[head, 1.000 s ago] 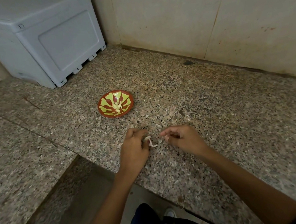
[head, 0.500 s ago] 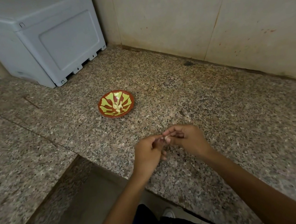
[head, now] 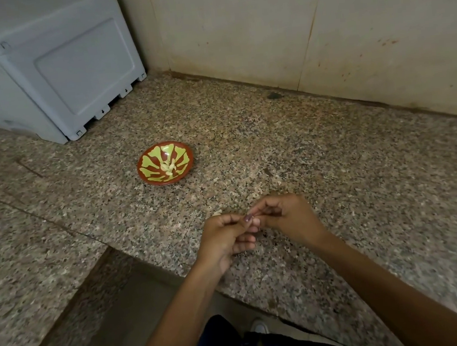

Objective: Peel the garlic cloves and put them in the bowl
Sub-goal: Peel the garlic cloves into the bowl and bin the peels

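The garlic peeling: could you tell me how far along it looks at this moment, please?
Done: several pale peeled cloves lie in the red and yellow bowl. In hand: the left hand and right hand meet over the granite counter, fingertips pinching something small, too hidden to identify. Left: finishing that piece and dropping it in the bowl; no other unpeeled cloves show clearly.

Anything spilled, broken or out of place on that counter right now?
Nothing serious. The bowl sits upright with peeled cloves inside. A small pale scrap, probably garlic skin, lies on the counter beside the left hand. A dark spot marks the counter near the wall.
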